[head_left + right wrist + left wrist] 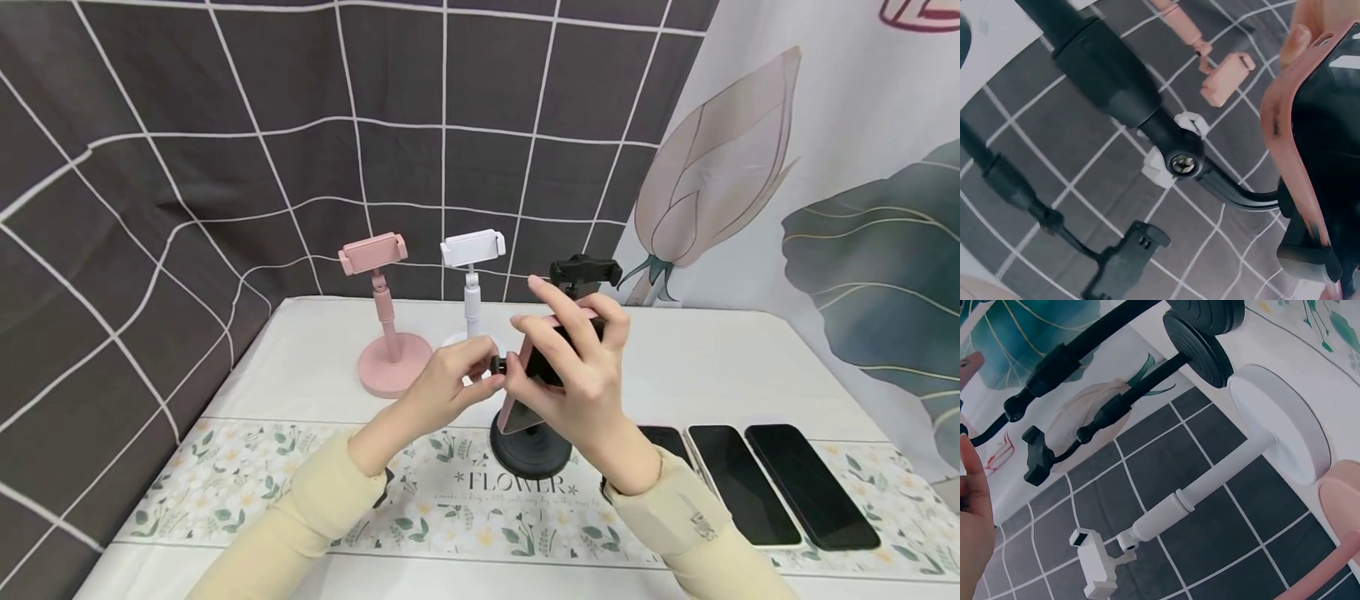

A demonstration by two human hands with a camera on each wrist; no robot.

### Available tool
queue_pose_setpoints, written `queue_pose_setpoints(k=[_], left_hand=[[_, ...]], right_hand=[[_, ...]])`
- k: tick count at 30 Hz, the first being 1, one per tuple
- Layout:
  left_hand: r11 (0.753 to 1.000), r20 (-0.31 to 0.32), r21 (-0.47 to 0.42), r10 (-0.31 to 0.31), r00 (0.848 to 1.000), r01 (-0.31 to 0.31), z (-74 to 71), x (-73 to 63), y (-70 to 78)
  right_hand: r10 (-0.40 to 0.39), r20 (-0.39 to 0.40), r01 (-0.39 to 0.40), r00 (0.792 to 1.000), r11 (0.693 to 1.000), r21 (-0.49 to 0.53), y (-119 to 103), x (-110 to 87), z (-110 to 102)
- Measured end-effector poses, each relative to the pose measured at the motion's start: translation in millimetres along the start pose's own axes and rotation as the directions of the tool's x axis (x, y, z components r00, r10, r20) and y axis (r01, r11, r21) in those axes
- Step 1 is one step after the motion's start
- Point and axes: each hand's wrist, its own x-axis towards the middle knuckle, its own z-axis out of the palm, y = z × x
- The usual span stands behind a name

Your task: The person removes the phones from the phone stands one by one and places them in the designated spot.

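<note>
A smartphone in a pink case (pixel 517 408) is held tilted by my right hand (pixel 573 375), its fingers spread over the screen side and the thumb at the near edge. My left hand (pixel 457 375) pinches the black clamp end of a phone stand (pixel 498 365) at the phone's left edge. In the right wrist view the pink phone (pixel 1282 119) sits against the black clamp (pixel 1307 256) on the bent stand arm. The stand's round black base (pixel 530 450) rests on the table below. Part of my left hand (pixel 979 531) shows in the left wrist view.
Behind stand a pink phone stand (pixel 387 333), a white phone stand (pixel 472 292) and another black phone stand (pixel 585 271). Three phones lie at right: a partly covered one (pixel 667 440), a white-edged one (pixel 742 483) and a black one (pixel 813 487). A dark checked cloth (pixel 397 167) hangs behind.
</note>
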Motion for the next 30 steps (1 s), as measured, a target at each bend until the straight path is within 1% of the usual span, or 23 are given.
queue_pose_setpoints(k=[2, 4, 8, 12, 15, 20, 23, 27, 30], left_hand=[[1.0, 0.001, 0.018, -0.008, 1.0, 0.008, 0.0, 0.8, 1.4], [0.999, -0.007, 0.053, 0.006, 1.0, -0.006, -0.2, 1.9, 2.9], [0.984, -0.035, 0.159, 0.083, 0.996, -0.076, -0.1, 3.5, 3.5], [0.955, -0.056, 0.267, 0.15, 0.987, -0.13, -0.9, 4.9, 5.4], [0.931, -0.069, 0.332, 0.181, 0.981, -0.149, -0.9, 4.5, 7.6], [0.884, -0.079, 0.43, 0.239, 0.968, -0.183, 0.8, 4.1, 9.8], [0.864, -0.086, 0.463, 0.263, 0.961, -0.195, 2.1, 4.4, 10.2], [0.852, -0.094, 0.487, 0.273, 0.958, -0.195, 2.7, 5.8, 11.0], [0.834, -0.098, 0.517, 0.284, 0.954, -0.195, 2.8, 8.1, 12.0]], right_hand=[[-0.009, -0.022, 0.009, 1.0, 1.0, 0.027, 1, -0.4, 0], [-0.02, -0.038, 0.021, 0.999, 0.999, 0.036, 2, -0.8, 1], [-0.049, -0.033, 0.05, 0.998, 0.998, 0.03, 3, -1.1, 1], [-0.058, -0.038, 0.059, 0.998, 0.998, 0.037, 3, -1.5, 1], [-0.065, -0.044, 0.067, 0.997, 0.997, 0.042, 3, -2.2, 2], [-0.072, -0.051, 0.074, 0.996, 0.996, 0.04, 2, -3.4, 1], [-0.071, -0.055, 0.073, 0.996, 0.996, 0.041, 2, -4.4, 1], [-0.071, -0.062, 0.074, 0.996, 0.996, 0.046, 2, -4.9, 1], [-0.076, -0.071, 0.079, 0.995, 0.996, 0.047, 2, -4.4, 1]])
